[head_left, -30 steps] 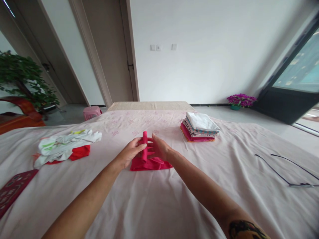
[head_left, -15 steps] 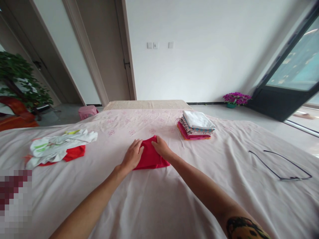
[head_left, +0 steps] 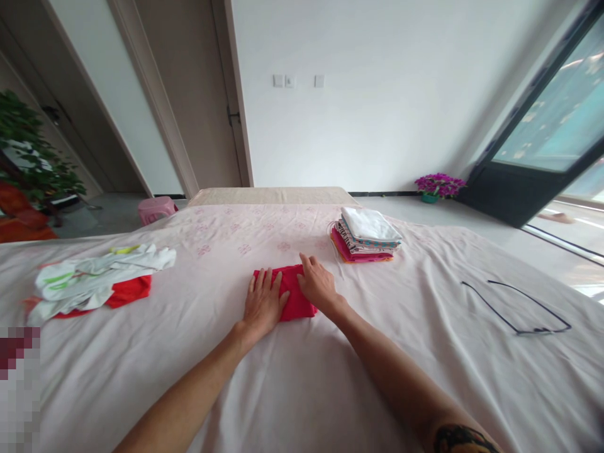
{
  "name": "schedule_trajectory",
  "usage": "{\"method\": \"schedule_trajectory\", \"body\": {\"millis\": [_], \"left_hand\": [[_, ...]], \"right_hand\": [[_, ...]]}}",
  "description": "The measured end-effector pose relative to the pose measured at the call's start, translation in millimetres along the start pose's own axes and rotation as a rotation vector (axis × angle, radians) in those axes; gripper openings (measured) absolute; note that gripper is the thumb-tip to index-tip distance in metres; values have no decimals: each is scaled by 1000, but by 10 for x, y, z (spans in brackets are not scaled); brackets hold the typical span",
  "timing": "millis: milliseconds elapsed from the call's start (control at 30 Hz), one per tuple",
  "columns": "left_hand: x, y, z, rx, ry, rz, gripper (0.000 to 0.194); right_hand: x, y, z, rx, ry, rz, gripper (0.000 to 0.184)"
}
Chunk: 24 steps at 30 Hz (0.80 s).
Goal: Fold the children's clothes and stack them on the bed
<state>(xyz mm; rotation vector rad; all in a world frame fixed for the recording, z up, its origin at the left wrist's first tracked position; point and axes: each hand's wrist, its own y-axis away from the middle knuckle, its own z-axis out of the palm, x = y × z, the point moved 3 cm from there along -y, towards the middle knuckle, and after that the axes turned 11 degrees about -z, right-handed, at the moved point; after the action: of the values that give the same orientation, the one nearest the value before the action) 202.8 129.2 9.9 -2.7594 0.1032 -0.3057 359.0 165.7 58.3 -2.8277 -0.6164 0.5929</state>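
A folded red cloth (head_left: 292, 297) lies flat on the pale bedsheet (head_left: 287, 384) in front of me. My left hand (head_left: 265, 302) rests on its left part, palm down with the fingers stretched out. On the right edge of the cloth lies my right hand (head_left: 318, 283), its fingers extended and partly past the far corner. Parts of the cloth are hidden under both hands. Beyond my right hand stands a neat stack of folded cloths (head_left: 368, 236), with a white one on top and patterned, pink and orange ones below.
Crumpled white and red clothes (head_left: 99, 280) lie to the left. At the right are eyeglasses (head_left: 523, 311) with their temples unfolded. A pink stool (head_left: 156, 209) and a potted purple flower (head_left: 438, 185) stand on the floor beyond the bed.
My hands have shifted from gripping the far edge of the red cloth to lying flat on it. The cloth now looks smaller and more compact. The view has turned slightly right.
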Motion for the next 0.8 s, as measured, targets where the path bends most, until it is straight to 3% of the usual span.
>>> {"method": "schedule_trajectory", "body": {"millis": [100,200,367,633,733,800], "left_hand": [[27,16,0,8,-7,-14,54],[2,12,8,-17,11,-18,52],[-157,-61,24,-43,23,-18,49],[-537,-81,25,-65,72,-57,53],[-676,-24,22,-22,129,-103,53],[-756,4,-7,32,191,-155,51]], "right_hand": [[-188,84,-8,84,75,-147,53],[-253,175,152,46,73,-265,52],[-7,245,372,-43,95,-298,53],[292,199,301,-95,27,-337,53],[426,169,280,-50,-106,-326,48],[551,155,249,64,-231,-251,44]]}}
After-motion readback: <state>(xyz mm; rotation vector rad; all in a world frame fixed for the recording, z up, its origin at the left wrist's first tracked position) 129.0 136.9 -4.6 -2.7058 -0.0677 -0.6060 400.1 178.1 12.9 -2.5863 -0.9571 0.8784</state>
